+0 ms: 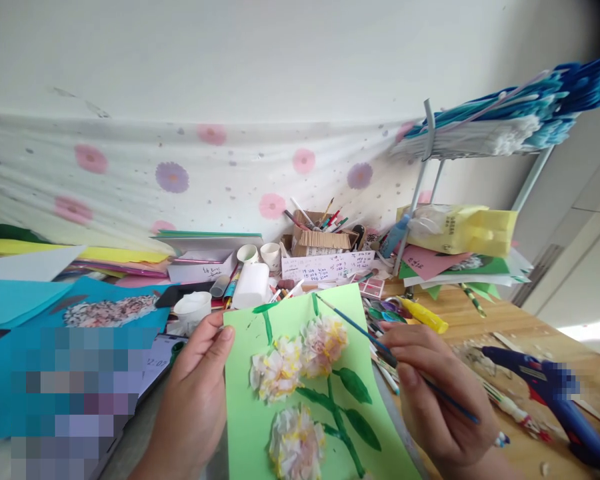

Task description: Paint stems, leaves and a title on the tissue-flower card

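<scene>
My left hand grips the left edge of a light green sheet of paper, thumb on the front. Three ruffled white, pink and yellow paper flowers stick up from the sheet. Dark green painted stems and leaves run beside them. In my right hand is a thin blue paintbrush, pinched between thumb and fingers. Its tip meets the top of the sheet, at a short green stroke above the upper right flower.
A blue hot glue gun lies on the wooden table at right, near a yellow tube. White cups, a cardboard box of pens and a note card stand behind the sheet. Blue paper lies at left. A rack of pipe cleaners rises at right.
</scene>
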The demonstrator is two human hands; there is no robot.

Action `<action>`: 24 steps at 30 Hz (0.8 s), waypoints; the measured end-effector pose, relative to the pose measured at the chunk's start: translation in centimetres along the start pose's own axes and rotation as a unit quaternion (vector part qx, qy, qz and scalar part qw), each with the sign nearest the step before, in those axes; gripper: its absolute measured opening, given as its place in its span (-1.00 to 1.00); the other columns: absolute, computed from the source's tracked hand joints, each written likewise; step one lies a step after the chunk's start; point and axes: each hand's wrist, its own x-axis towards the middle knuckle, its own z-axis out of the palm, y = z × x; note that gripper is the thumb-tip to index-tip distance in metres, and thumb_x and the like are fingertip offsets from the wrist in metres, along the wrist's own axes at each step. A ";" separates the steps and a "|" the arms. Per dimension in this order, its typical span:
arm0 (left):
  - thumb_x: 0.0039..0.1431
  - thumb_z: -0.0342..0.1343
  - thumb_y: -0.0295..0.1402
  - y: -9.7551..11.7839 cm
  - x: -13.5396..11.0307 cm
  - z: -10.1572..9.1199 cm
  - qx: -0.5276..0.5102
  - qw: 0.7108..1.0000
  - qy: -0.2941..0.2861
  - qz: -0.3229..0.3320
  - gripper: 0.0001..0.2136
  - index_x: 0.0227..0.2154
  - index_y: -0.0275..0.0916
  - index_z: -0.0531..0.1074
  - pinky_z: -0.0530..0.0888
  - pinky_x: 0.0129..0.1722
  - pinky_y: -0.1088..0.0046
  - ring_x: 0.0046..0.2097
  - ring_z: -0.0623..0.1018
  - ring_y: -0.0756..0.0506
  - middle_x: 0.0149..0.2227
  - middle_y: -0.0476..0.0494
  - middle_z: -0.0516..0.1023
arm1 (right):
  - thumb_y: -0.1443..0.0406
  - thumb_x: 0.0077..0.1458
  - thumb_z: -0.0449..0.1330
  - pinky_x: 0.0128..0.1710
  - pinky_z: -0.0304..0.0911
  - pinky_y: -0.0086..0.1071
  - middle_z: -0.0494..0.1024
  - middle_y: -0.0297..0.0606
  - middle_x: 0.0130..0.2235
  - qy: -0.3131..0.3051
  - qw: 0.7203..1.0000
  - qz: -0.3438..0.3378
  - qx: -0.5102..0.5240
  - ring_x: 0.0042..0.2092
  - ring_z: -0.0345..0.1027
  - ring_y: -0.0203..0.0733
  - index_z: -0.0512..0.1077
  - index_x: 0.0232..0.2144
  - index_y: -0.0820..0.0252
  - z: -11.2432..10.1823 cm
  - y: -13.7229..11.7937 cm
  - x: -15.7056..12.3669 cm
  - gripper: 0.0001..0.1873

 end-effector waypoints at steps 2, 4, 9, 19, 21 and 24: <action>-0.26 0.71 -0.02 0.0 0.0 0.1 -0.003 1.000 0.005 0.003 -0.41 -0.14 -0.06 0.65 0.67 -0.26 0.37 -0.05 0.73 -0.30 -0.21 -0.04 0.76 | 0.52 0.23 0.20 -0.09 0.67 -0.08 0.72 -0.15 -0.24 -0.021 1.000 -0.009 -0.004 -0.16 0.70 -0.01 0.58 -0.13 0.19 0.2 -0.5 0.3 -0.75; -0.25 0.71 -0.02 0.0 0.1 0.1 -0.001 1.000 0.005 0.010 -0.41 -0.13 -0.04 0.65 0.69 -0.17 0.31 0.00 0.72 -0.33 -0.21 -0.04 0.76 | 0.53 0.21 0.19 -0.12 0.67 -0.11 0.72 -0.16 -0.25 -0.023 1.000 -0.016 -0.009 -0.19 0.70 -0.03 0.57 -0.12 0.18 0.4 -0.9 0.7 -0.72; -0.28 0.72 0.01 0.0 0.1 0.0 0.007 1.000 0.015 0.015 -0.40 -0.17 -0.04 0.64 0.68 -0.06 0.33 0.09 0.70 -0.32 -0.19 -0.03 0.75 | 0.56 0.17 0.18 -0.22 0.66 -0.19 0.71 -0.20 -0.31 -0.018 0.999 -0.039 -0.033 -0.27 0.69 -0.07 0.54 -0.13 0.17 1.1 -1.1 1.4 -0.69; -0.25 0.70 0.06 0.3 0.1 0.3 0.002 1.000 0.011 -0.006 -0.44 -0.18 0.03 0.66 0.69 0.06 0.15 0.26 0.58 -0.45 -0.06 -0.08 0.77 | 0.57 0.15 0.19 -0.25 0.64 -0.21 0.70 -0.20 -0.33 -0.007 0.997 -0.049 -0.058 -0.28 0.68 -0.07 0.54 -0.13 0.17 1.1 -0.9 1.8 -0.68; -0.26 0.70 0.05 0.3 0.1 0.2 0.004 1.000 0.011 -0.005 -0.45 -0.19 0.04 0.67 0.69 0.08 0.16 0.28 0.56 -0.44 -0.06 -0.07 0.77 | 0.57 0.15 0.19 -0.25 0.64 -0.22 0.69 -0.20 -0.33 0.002 0.997 -0.046 -0.063 -0.28 0.67 -0.08 0.54 -0.14 0.18 1.1 -0.7 1.8 -0.69; -0.26 0.71 0.02 0.3 0.1 0.2 0.005 1.000 0.013 0.003 -0.46 -0.21 0.04 0.66 0.68 0.10 0.16 0.29 0.56 -0.44 -0.06 -0.06 0.77 | 0.58 0.16 0.19 -0.26 0.64 -0.23 0.67 -0.22 -0.34 0.015 0.996 -0.038 -0.075 -0.29 0.67 -0.10 0.54 -0.17 0.17 0.9 -0.7 1.9 -0.70</action>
